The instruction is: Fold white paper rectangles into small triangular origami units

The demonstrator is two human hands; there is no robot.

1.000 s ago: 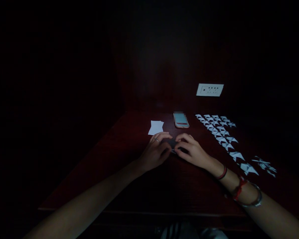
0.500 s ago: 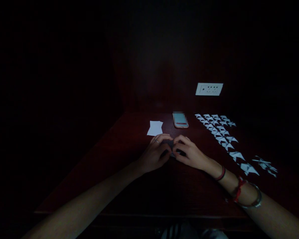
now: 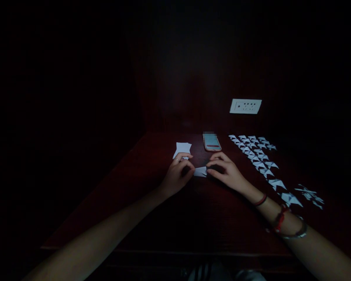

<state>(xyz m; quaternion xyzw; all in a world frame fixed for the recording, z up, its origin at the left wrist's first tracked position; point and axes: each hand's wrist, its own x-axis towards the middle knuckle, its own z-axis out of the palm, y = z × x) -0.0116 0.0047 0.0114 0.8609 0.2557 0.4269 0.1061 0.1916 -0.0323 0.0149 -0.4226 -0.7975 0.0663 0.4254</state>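
Observation:
A small folded piece of white paper (image 3: 200, 171) is between my two hands, just above or on the dark red table. My left hand (image 3: 177, 175) pinches its left end between thumb and forefinger; a ring shows on one finger. At the paper's right end is my right hand (image 3: 228, 173), its fingers curved and the thumb a little apart from them. Whether its fingertips touch the paper I cannot tell. Just beyond my left hand lies a stack of white paper sheets (image 3: 182, 148), partly covered by the fingers.
A phone (image 3: 212, 143) with a lit screen lies at the back. Rows of folded white paper pieces (image 3: 256, 158) run along the right side, with a small heap of thin paper pieces (image 3: 310, 194) beside them. A socket plate (image 3: 245, 106) is on the wall behind.
My hands have drawn apart and slightly away from me. The folded paper, mostly hidden between the fingers before, now shows between them.

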